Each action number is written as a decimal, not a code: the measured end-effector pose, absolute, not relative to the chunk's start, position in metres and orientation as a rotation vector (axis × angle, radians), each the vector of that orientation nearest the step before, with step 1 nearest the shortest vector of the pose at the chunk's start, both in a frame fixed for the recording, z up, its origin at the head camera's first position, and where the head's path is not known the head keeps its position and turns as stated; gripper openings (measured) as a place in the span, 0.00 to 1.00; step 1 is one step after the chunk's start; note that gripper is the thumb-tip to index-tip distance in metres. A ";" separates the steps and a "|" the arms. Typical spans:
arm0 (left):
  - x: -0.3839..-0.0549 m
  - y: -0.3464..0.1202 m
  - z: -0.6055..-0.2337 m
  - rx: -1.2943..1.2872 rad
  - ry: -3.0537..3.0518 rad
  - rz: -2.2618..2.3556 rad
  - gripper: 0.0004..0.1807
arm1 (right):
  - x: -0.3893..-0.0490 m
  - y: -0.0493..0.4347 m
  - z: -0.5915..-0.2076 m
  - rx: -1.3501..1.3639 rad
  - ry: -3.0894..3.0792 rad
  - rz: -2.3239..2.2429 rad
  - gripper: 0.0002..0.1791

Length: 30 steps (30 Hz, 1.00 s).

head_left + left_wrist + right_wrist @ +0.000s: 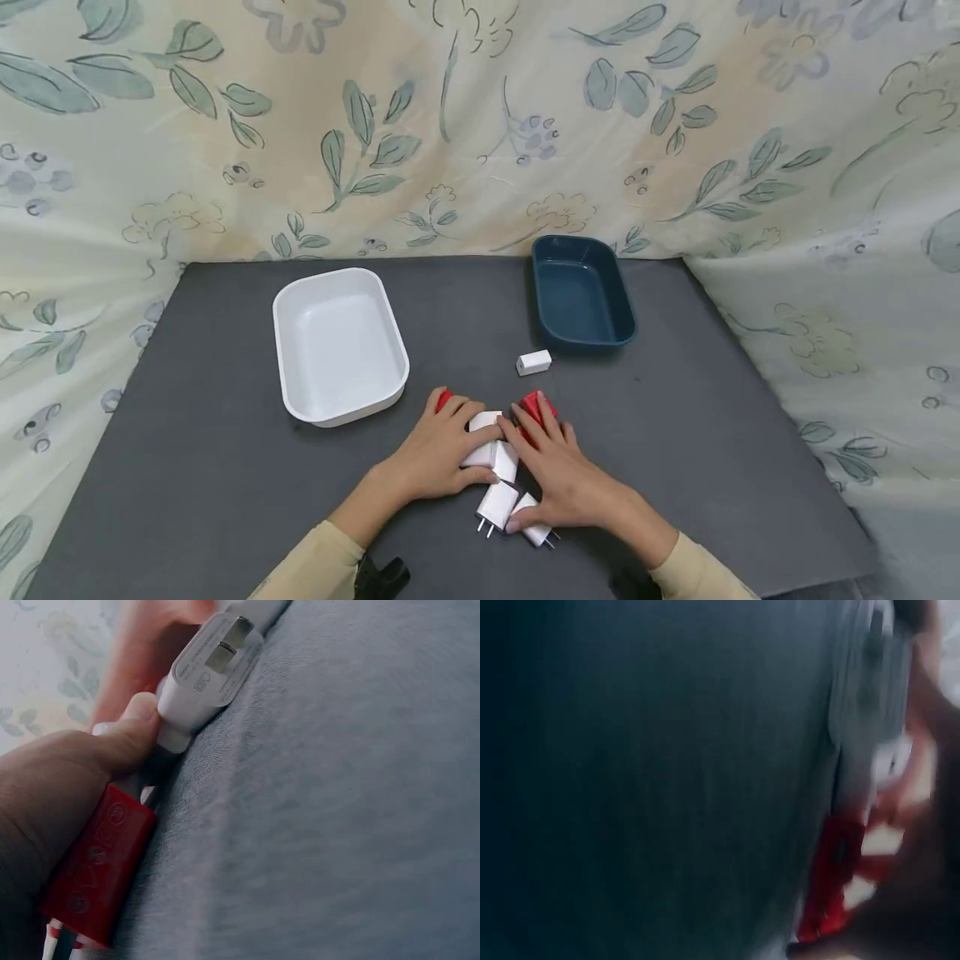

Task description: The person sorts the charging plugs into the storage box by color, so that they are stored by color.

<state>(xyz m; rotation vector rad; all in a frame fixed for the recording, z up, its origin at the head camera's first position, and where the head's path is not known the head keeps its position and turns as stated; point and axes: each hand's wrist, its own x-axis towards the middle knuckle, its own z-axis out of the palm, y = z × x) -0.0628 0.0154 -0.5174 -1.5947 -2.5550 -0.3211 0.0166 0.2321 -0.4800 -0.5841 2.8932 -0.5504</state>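
Several white plug-in chargers (pixel 497 506) and red ones (pixel 534 406) lie bunched on the grey cloth between the two hands in the head view. Over the left of the bunch spreads my left hand (pixel 438 454), its thumb against a white charger (pixel 214 671) in the left wrist view. A red charger (pixel 101 862) lies by that palm. From the other side my right hand (pixel 566 475) reaches in, fingers spread over the red charger and thumb on a white charger (pixel 529 518) with metal prongs. Fingers partly hide the bunch. The right wrist view is blurred, with a red charger (pixel 831 874) at the hand.
A white tray (pixel 283 358) stands back left on the grey cloth (pixel 225 467), a dark blue tray (pixel 588 343) back right. One white charger (pixel 534 362) lies alone just in front of the blue tray. Floral fabric (pixel 480 125) hangs behind and along the sides.
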 end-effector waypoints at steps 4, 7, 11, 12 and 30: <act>-0.072 0.010 -0.517 -1.618 -2.505 -0.343 0.35 | 0.028 0.215 -0.490 -0.479 2.978 -0.511 0.65; -0.072 0.006 -0.516 -1.671 -2.548 -0.495 0.36 | 0.035 0.211 -0.489 -0.405 2.980 -0.545 0.63; -0.067 0.003 -0.515 -1.690 -2.624 -0.713 0.35 | 0.050 0.211 -0.485 -0.361 2.940 -0.609 0.50; -0.066 0.003 -0.514 -1.683 -2.625 -0.731 0.34 | 0.053 0.211 -0.484 -0.362 2.949 -0.617 0.45; -0.058 0.004 -0.496 -1.579 -2.452 -0.746 0.13 | 0.109 0.210 -0.498 0.048 3.336 -0.666 0.25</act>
